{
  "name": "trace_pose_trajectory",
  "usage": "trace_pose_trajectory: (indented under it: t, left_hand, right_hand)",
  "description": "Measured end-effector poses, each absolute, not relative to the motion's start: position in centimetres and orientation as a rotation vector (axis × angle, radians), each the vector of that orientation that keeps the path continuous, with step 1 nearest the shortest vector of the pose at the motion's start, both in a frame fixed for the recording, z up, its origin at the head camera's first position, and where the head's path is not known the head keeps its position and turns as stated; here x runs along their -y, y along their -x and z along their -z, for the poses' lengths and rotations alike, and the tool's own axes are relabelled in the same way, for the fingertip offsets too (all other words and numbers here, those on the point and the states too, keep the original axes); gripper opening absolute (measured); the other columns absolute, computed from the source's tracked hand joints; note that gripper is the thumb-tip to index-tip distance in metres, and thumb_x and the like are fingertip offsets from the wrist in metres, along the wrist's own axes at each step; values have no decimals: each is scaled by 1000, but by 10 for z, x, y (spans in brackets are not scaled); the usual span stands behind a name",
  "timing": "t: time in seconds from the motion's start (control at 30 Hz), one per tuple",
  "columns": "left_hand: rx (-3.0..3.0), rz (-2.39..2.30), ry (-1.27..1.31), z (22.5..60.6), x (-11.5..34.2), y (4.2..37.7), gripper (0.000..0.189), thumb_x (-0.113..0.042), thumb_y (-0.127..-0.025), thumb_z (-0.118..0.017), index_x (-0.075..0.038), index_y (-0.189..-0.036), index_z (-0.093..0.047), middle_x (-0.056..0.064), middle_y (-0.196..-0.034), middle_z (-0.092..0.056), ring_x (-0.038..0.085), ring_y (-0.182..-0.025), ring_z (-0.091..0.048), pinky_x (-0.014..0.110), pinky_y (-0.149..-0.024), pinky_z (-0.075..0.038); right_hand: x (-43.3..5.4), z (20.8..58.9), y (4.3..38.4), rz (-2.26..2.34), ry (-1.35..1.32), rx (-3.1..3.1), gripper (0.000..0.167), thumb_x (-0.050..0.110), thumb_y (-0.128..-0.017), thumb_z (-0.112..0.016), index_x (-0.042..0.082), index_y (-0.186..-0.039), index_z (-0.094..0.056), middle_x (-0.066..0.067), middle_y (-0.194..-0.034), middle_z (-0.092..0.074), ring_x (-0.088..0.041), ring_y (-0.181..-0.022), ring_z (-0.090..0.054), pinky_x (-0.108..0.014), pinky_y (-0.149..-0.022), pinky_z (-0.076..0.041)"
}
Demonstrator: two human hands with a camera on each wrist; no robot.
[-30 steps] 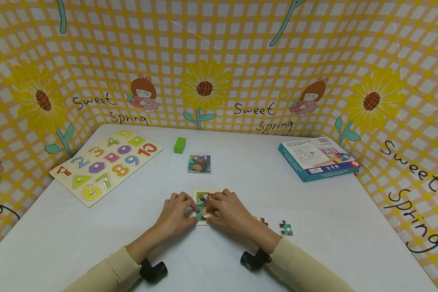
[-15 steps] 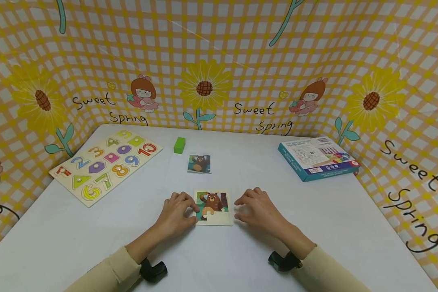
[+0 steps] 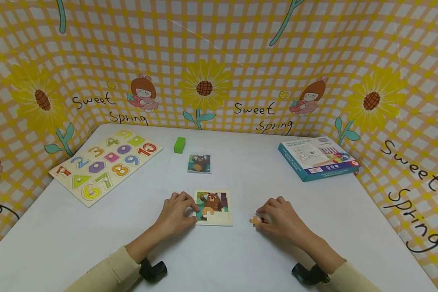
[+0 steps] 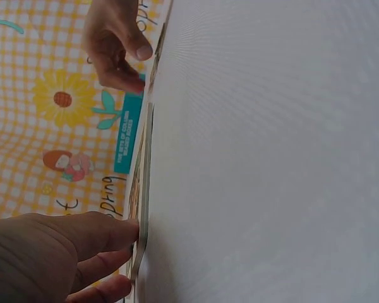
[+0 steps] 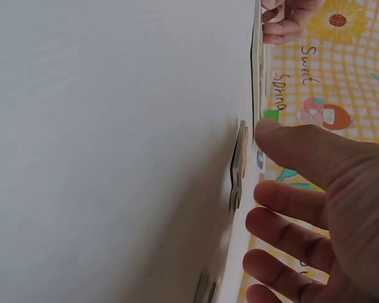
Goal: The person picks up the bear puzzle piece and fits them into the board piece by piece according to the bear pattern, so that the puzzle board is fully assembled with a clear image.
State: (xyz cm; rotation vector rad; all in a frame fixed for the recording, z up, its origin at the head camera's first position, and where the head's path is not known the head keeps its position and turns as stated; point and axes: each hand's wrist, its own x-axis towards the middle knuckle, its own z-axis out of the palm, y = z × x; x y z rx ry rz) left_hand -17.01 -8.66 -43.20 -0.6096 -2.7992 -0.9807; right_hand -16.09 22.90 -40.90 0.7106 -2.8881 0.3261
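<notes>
In the head view, the bear jigsaw puzzle board (image 3: pixel 219 220) lies on the white table, its lower right part bare. My left hand (image 3: pixel 177 213) rests on the board's left edge; the left wrist view has the thumb (image 4: pixel 107 233) against its rim. To the right, my right hand (image 3: pixel 281 217) is over an orange-brown puzzle piece (image 3: pixel 256 220), partly covering it. In the right wrist view, thumb and fingers stand spread beside that piece (image 5: pixel 239 167), with a small gap. Another puzzle piece (image 5: pixel 205 289) lies nearer the wrist.
A bear picture card (image 3: pixel 199 164) and a green block (image 3: pixel 179 145) lie behind the puzzle board. The wooden number board (image 3: pixel 106 167) is at the left, a teal-edged box (image 3: pixel 318 158) at the back right. A checked cloth (image 3: pixel 219 44) rises behind the table.
My right hand has left the puzzle board and moved right to the loose puzzle piece. The bear picture on the board is uncovered. My left hand has stayed in place.
</notes>
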Motion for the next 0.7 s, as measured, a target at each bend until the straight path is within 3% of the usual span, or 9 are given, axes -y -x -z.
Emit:
trace_pose_trajectory:
  t: [0.27, 0.7]
  left_hand:
    - [2805, 972, 607, 431, 86, 169, 13, -10, -73, -78, -15, -82, -69, 0, -100, -56, 25, -97, -45, 44, -78, -34]
    - [2796, 974, 609, 432, 86, 169, 13, -11, -73, -78, -16, -82, -70, 0, -100, -56, 26, -98, -45, 44, -78, -34]
  right_hand:
    - [-241, 412, 154, -344, -714, 2886, 23, 22, -69, -85, 15, -86, -72, 2, -89, -60, -20, -84, -46, -40, -74, -38]
    - [-245, 417, 155, -389, -712, 2857, 22, 19, -71, -84, 12, -90, -73, 4, -88, -59, -17, -83, -45, -39, -74, -37]
